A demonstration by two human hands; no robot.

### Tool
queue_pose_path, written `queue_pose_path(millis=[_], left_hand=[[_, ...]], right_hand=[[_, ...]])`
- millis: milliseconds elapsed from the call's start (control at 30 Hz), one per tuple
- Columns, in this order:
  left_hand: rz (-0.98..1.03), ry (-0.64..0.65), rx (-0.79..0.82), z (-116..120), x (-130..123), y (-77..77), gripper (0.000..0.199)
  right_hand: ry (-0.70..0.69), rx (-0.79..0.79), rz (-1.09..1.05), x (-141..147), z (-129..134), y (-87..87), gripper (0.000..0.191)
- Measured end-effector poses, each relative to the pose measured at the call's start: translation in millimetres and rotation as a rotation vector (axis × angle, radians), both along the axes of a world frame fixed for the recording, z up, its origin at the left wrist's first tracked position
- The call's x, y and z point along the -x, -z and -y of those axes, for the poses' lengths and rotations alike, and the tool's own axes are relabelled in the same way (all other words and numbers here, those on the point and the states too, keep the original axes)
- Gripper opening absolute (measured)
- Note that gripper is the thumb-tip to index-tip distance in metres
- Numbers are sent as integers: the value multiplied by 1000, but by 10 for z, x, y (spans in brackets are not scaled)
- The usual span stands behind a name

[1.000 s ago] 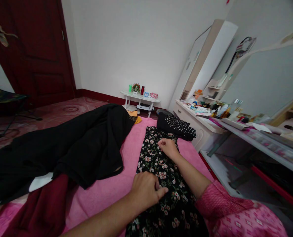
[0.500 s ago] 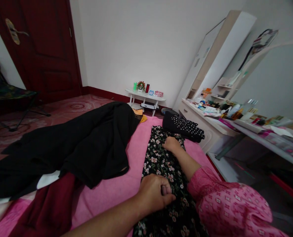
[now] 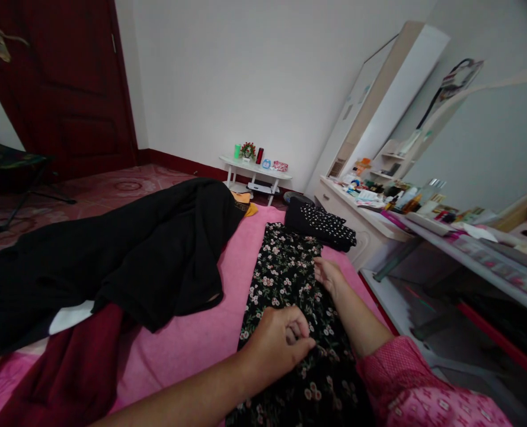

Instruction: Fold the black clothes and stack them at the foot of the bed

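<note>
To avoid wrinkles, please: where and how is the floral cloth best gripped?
The floral cloth is probably best pinched by its right edge, near the far end, from the right: it lies flat, and the right hand is at that edge.

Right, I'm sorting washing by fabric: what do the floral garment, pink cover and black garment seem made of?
Floral garment: probably thin, matte cloth, lying smooth and flat; fibre unclear.
Pink cover: matte fabric, perhaps fleecy, given its soft, shineless surface.
Black garment: matte, apparently thicker cloth, judging by its broad, rounded folds.
</note>
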State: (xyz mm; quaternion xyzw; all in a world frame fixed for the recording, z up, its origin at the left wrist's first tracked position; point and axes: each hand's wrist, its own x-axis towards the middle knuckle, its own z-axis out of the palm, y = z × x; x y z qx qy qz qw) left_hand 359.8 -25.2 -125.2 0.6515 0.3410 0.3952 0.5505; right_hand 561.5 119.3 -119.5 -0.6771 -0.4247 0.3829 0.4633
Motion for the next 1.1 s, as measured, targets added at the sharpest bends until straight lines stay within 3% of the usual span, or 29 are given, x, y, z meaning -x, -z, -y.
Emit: queue_pose_path(millis=[100, 267, 433, 500, 567, 633, 733, 900, 1100], left_hand=[[1, 106, 17, 91, -40, 14, 9], [-84, 190, -107, 198, -31, 47, 22], [-63, 270, -130, 221, -10, -24, 22], [-60, 237, -134, 179, -3, -20, 19], [-69, 156, -143, 91, 12, 31, 18], [-81, 46, -151, -35, 41, 119, 20], [-54, -63, -100, -233, 93, 259, 21], [-6, -68, 13, -380, 118, 385, 20], [-122, -37, -149, -340, 123, 424, 20]], right_hand=[[29, 5, -100, -71, 96, 61, 13], [-15, 89, -181, -106, 265, 44, 16], [-163, 172, -171, -104, 624, -44, 44], [-285, 185, -73, -114, 811, -67, 47], [-389, 114, 154, -124, 1010, -83, 38], [-473, -64, 453, -119, 1215, -106, 36], [-689, -307, 773, -59, 1519, -181, 53], [-1024, -342, 905, 182, 1919, -389, 63], [-1073, -236, 883, 431, 2133, -510, 26]])
